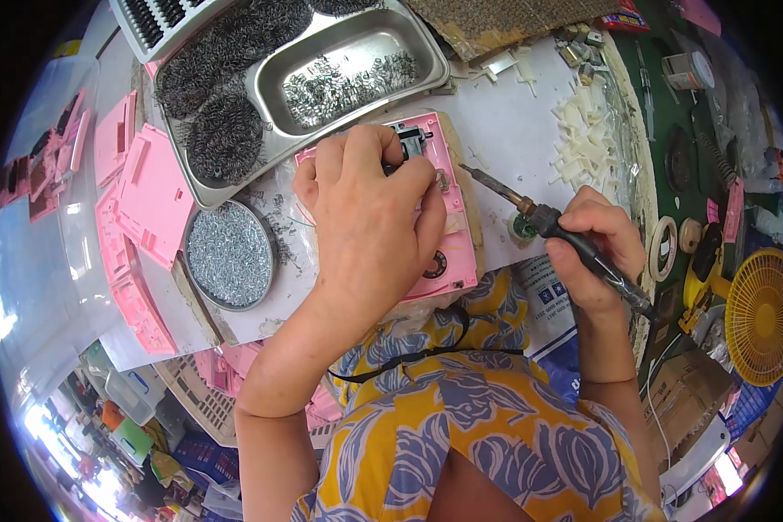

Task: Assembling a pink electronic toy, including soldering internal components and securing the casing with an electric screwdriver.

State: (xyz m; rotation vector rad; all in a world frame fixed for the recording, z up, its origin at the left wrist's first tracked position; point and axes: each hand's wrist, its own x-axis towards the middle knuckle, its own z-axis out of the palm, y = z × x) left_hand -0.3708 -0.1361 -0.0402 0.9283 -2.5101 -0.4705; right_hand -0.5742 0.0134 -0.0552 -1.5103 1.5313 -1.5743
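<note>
We look through the left one of two wide fisheye cameras worn side by side on the head. Our view sits above the near edge of the worktop (496,113) and faces steeply down, with its top toward the worktop's far side. We are close: the left hand (365,209) and the right hand (596,244) show large, and the wearer's patterned garment (487,391) fills the lower middle. We see past the worktop's left and right edges, within a dark, curved rim.
</note>
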